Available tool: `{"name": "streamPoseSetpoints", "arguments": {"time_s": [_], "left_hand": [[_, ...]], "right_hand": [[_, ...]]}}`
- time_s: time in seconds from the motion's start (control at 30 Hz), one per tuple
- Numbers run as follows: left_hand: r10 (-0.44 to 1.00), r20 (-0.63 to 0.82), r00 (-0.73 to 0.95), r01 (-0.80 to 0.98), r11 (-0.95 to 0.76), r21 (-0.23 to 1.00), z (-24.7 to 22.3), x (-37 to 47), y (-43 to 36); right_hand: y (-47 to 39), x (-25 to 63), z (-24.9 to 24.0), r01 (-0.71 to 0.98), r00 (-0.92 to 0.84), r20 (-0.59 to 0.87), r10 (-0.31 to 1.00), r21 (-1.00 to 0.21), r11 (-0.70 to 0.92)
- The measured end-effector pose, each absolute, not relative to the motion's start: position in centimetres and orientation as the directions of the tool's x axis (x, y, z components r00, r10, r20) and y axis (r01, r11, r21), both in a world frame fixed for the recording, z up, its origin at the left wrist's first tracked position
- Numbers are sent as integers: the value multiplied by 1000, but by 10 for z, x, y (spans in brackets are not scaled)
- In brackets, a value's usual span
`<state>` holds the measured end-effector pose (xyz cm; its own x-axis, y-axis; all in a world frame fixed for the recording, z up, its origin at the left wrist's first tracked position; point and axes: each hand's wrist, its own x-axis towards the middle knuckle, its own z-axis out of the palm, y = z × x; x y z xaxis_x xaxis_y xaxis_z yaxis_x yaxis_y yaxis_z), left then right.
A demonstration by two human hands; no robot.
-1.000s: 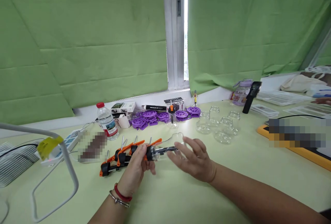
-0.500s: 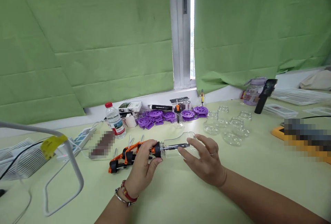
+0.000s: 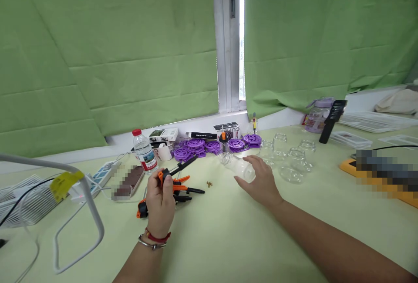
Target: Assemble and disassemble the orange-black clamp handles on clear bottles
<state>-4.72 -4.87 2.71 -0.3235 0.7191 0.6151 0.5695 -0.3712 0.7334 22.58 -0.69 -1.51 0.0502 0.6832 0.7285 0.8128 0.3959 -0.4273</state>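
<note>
My left hand (image 3: 160, 204) is closed around the black and orange head of a dispenser (image 3: 179, 167), whose dark stem points up to the right. Under and beside that hand lie several more orange and black dispensers (image 3: 189, 190). My right hand (image 3: 261, 183) has its thumb and fingers around the base of a clear bottle (image 3: 238, 166), which is tilted with its mouth toward the upper left. A few small brassy pieces (image 3: 209, 184) rest on the table between my hands.
Several clear bottles (image 3: 290, 173) stand or lie at the right. Purple wheel-shaped parts (image 3: 213, 146) line the back, beside a red-capped water bottle (image 3: 145, 154). A bent grey tube frame (image 3: 98, 217) rises at the left; an orange-edged object (image 3: 349, 169) lies far right.
The dispenser has come out of the clear bottle and moved left with my left hand. My right hand has the bottle, now tilted. The small brassy pieces have come into view.
</note>
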Motion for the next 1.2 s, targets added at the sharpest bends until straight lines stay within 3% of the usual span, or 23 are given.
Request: {"name": "streamPoseSetpoints", "arguments": {"time_s": [0.1,0.23,0.4,0.57,0.77,0.87,0.97,1.2], "left_hand": [[663,696,-277,718,-338,608,27,-55,-41],[673,737,-56,805,-407,433,23,-59,-34],[700,707,100,665,-576,475,19,-53,-39],[708,674,211,557,-654,512,19,-50,-44],[751,533,389,660,-631,408,18,-56,-38],[755,459,468,715,-629,306,16,-63,-31],[741,467,482,766,-615,185,14,-73,-22],[791,474,386,867,-487,107,15,-87,-16]], "right_hand": [[14,236,-29,770,210,504,838,-613,176],[27,243,-38,740,310,362,879,-672,16],[29,249,-43,745,339,245,908,-660,-100],[37,251,-46,805,343,356,869,-588,-77],[41,251,-44,853,369,534,761,-520,-49],[44,243,-34,934,138,699,702,-328,143],[58,225,-20,920,-98,708,700,-204,335],[122,186,4,782,91,484,870,-576,239]]}}
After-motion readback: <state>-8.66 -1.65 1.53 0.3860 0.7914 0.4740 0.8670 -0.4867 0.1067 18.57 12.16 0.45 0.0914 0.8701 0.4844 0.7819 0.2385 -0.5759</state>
